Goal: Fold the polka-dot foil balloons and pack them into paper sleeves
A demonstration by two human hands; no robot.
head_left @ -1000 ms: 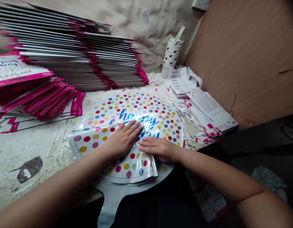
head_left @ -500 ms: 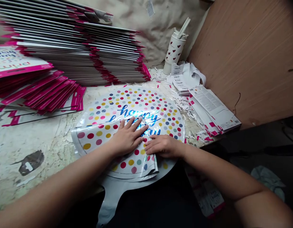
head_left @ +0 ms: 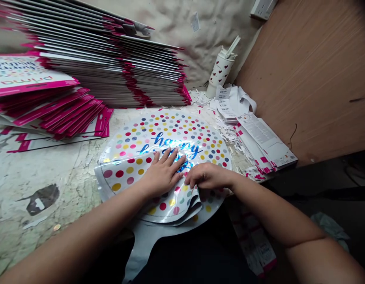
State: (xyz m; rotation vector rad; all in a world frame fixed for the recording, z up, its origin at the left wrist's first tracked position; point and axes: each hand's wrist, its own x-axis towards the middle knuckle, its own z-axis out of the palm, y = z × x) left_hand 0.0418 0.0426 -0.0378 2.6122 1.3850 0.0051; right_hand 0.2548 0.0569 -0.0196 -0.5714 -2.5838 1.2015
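Flat polka-dot foil balloons (head_left: 176, 130) with blue "happy" lettering lie at the table's front edge, a grey-white tail (head_left: 142, 244) hanging towards me. The top one is partly folded over, and its folded part (head_left: 123, 173) lies across the front. My left hand (head_left: 163, 175) presses flat on this fold with fingers spread. Beside it, my right hand (head_left: 207, 176) has its fingers curled and pinched at the fold's right side, where the foil edge curves up. The foil under the right fingertips is partly hidden.
A tall stack of pink-edged card packets (head_left: 111, 71) stands at the back left, with fanned packets (head_left: 60, 114) before it. A heart-patterned tumbler (head_left: 220, 71), barcode labels (head_left: 225, 104), paper scraps (head_left: 229, 134) and printed cards (head_left: 268, 142) are along the right, beside a wooden board (head_left: 315, 75).
My right hand has gone from lying rather flat to curled fingers, and the foil's right edge has lifted into a curl. My left hand stays flat on the fold. The view has shifted slightly.
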